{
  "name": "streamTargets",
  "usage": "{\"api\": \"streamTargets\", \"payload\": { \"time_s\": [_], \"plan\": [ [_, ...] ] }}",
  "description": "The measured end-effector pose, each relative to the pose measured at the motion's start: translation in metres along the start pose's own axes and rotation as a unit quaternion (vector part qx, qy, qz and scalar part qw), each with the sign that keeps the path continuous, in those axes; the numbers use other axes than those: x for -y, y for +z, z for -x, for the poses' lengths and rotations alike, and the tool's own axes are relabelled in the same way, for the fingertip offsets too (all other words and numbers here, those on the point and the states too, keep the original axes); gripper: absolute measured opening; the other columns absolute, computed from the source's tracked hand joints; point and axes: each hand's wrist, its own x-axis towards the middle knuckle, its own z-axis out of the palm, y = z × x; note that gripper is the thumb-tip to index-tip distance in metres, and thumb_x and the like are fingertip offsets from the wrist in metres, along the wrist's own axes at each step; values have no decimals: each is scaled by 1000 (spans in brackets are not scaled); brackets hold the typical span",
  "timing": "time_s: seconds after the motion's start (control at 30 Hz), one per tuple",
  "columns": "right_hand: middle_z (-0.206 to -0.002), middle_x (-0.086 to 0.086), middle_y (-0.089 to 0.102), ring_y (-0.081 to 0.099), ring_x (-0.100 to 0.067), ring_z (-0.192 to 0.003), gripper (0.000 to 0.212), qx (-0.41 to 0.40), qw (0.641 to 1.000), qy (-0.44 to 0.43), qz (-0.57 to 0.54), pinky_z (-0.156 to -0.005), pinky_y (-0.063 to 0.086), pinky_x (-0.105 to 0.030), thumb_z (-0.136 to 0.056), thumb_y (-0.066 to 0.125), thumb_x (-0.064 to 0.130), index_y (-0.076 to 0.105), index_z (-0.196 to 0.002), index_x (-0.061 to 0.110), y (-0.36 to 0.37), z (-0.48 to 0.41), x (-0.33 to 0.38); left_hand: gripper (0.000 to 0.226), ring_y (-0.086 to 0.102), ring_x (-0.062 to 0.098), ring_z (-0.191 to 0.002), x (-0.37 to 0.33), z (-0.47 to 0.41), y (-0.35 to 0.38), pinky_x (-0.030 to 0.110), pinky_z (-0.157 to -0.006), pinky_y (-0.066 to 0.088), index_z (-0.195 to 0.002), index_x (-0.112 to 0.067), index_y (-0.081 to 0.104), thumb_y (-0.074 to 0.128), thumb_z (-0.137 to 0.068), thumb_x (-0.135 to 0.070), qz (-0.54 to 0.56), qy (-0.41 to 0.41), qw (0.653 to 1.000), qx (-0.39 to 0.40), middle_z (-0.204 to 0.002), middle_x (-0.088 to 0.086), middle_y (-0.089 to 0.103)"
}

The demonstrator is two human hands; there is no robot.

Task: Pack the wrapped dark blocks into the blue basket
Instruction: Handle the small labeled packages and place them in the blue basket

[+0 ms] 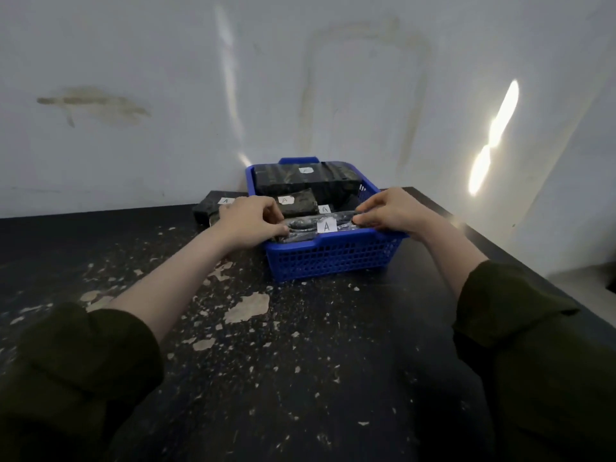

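Observation:
A blue perforated basket [333, 258] stands on the black table near the wall. Both my hands hold one wrapped dark block [308, 226] with a white "A" label, lying across the basket's near edge. My left hand [250, 220] grips its left end and my right hand [386, 211] grips its right end. Inside the basket lie other wrapped blocks: a long one [300, 181] at the back and a shorter one [298, 203] in the middle. One more labelled block [208, 210] lies on the table left of the basket, partly hidden by my left hand.
The black table [266, 345] has a worn, chipped top and runs to a pale wall right behind the basket. Its right edge slants away at the right side. My dark green sleeves fill the lower corners.

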Motion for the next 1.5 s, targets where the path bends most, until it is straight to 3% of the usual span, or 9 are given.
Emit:
{"api": "streamTargets", "payload": {
  "time_s": [0.13, 0.3, 0.57, 0.8, 0.87, 0.97, 1.1, 1.27, 1.5],
  "plan": [
    [-97, -1, 72, 65, -20, -98, 10, 74, 988, -1, 134, -89, 53, -35, -87, 73, 15, 72, -84, 24, 3, -12, 4, 7, 51, 12, -103, 0, -3, 4, 44, -100, 27, -84, -35, 65, 64, -90, -37, -63, 22, 998, 11, -93, -14, 65],
    [-89, 3, 70, 65, -16, -87, 12, 109, 981, 36, 159, -77, 51, -31, -89, 69, 10, 72, -85, 21, 9, -21, 10, 5, 50, 23, -117, 17, -13, 10, 49, -103, 39, -89, -30, 68, 69, -87, -25, 14, 24, 996, -89, -115, 1, 60],
    [-96, 1, 73, 66, -16, -94, 11, 153, 956, 22, 249, -87, 54, -33, -87, 71, 13, 76, -88, 23, 9, -25, 16, 18, 53, 19, -113, 35, -3, 26, 30, -96, 41, -110, -25, 63, 63, -93, -29, 181, -50, 972, -140, -127, 4, 49],
    [-96, 6, 73, 66, -12, -94, 13, 170, 937, 6, 306, -79, 53, -27, -88, 72, 16, 77, -95, 26, 9, -24, 24, 35, 50, 5, -100, 32, -1, 33, 10, -81, 38, -135, -15, 52, 49, -101, -26, 214, -47, 960, -176, -133, 6, 50],
    [-100, 5, 73, 66, -13, -94, 15, 160, 932, -2, 325, -81, 54, -28, -87, 74, 20, 77, -101, 25, 8, -24, 31, 40, 50, 7, -107, 35, 5, 32, 14, -88, 39, -142, -15, 46, 46, -103, -26, 210, -42, 961, -175, -137, 6, 49],
    [-98, 4, 72, 67, -16, -87, 25, 104, 936, -46, 333, -73, 50, -26, -82, 81, 25, 73, -106, 24, 12, -17, 52, 45, 46, 18, -127, 47, 16, 25, 31, -108, 37, -145, -18, 42, 47, -102, -28, 169, -41, 969, -176, -143, 7, 43],
    [-118, -1, 69, 62, -17, -108, 33, -9, 933, -193, 303, -93, 48, -29, -89, 72, 25, 69, -121, 18, 48, 4, 96, 46, 41, 20, -132, 76, 34, 7, 27, -106, 31, -143, -17, 43, 52, -99, -27, 102, -58, 974, -192, -141, 6, 41],
    [-121, -4, 64, 57, -20, -115, 33, -13, 920, -310, 239, -98, 43, -32, -91, 64, 23, 64, -124, 16, 131, 27, 145, 49, 37, 26, -134, 114, 59, -15, 34, -112, 30, -141, -11, 44, 58, -95, -21, 54, -98, 975, -191, -143, 11, 39],
    [-153, -17, 28, 37, -36, -137, 85, -13, 976, -141, 166, -109, 42, -44, -89, 70, 24, 19, -155, 12, 240, 9, 143, 53, 35, 29, -135, 143, 81, -25, 36, -112, 30, -141, -9, 43, 61, -92, -21, 37, -139, 974, -176, -144, 12, 36]
  ]
}}
